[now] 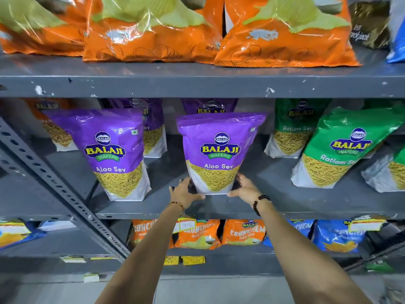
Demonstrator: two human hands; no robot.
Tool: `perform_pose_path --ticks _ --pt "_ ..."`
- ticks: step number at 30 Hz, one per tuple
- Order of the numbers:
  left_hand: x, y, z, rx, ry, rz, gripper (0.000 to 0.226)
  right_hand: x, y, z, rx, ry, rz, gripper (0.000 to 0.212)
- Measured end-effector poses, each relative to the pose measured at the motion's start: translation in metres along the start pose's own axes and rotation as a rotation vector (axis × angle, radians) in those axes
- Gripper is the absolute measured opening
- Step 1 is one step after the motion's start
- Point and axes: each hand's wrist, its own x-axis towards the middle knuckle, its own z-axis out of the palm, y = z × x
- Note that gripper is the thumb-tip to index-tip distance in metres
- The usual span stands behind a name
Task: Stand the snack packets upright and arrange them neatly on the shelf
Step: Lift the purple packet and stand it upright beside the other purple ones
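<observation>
A purple Aloo Sev packet [219,152] stands upright at the middle of the grey shelf [274,207]. My left hand [185,190] grips its lower left corner and my right hand [243,187] cups its lower right corner. A second purple Aloo Sev packet [111,152] stands upright to the left, leaning a little. More purple packets [210,106] stand behind both. Green Ratlami Sev packets [341,150] stand tilted at the right, with another green packet [293,128] behind.
Large orange chip bags [153,34] lie on the shelf above. Orange and blue Crunchem packets [243,233] fill the shelf below. A slotted grey upright [65,189] runs diagonally at the left. Bare shelf shows between the two front purple packets.
</observation>
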Motion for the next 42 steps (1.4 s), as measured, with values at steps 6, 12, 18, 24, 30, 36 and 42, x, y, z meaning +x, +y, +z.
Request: perform_pose_path --ticks 6,12,18,24,30,36,42 --pt "0.000 -0.005 0.000 -0.134 0.042 0.014 0.060 -0.007 0.002 0.007 -0.073 0.068 -0.003 0.078" --pt "-0.010 -0.008 -0.002 -0.199 0.066 0.032 0.053 -0.017 0.002 0.011 -0.149 0.081 -0.031 0.067" --pt "-0.016 -0.006 -0.004 -0.177 0.046 0.028 0.056 -0.019 -0.001 0.013 -0.192 0.090 -0.022 0.065" --pt "-0.016 -0.004 -0.004 -0.165 0.052 0.023 0.053 -0.020 -0.004 0.014 -0.210 0.077 -0.025 0.063" --pt "-0.014 -0.005 0.000 -0.173 0.074 0.015 0.053 -0.019 -0.005 0.013 -0.218 0.071 -0.022 0.061" --pt "-0.012 -0.010 0.003 -0.200 0.077 0.000 0.054 -0.019 -0.005 0.012 -0.211 0.074 -0.020 0.061" --pt "-0.041 -0.041 0.006 -0.341 0.519 -0.089 0.075 -0.015 -0.001 0.010 -0.196 0.061 0.005 0.065"
